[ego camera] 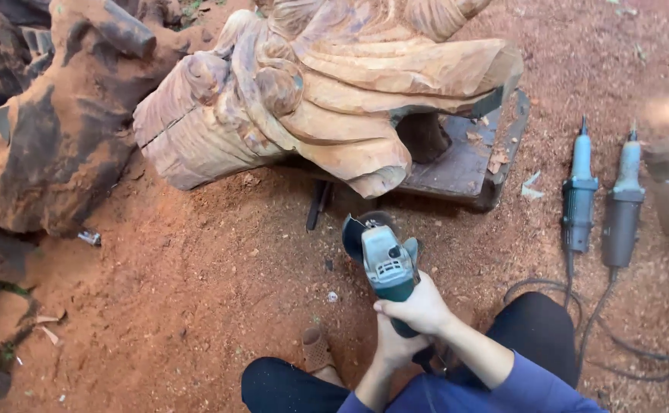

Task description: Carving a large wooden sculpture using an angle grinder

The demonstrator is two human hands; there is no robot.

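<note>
A teal and grey angle grinder [384, 260] points its guarded disc up toward a large pale wood carving [334, 84] lying on its side. My right hand [420, 306] wraps the grinder's body from above. Just under it, my left hand [394, 346] grips the rear of the handle. The disc hangs a little above the red dirt, short of the carving's lower edge and not touching it. My knees in dark trousers frame the bottom of the view.
The carving rests on a dark board [457, 164]. Two long corded grinders [579, 191] [621, 206] lie on the dirt to the right, cables [602, 336] looping back. A rough dark stump [59, 115] stands left. A dark tool [318, 205] lies under the carving.
</note>
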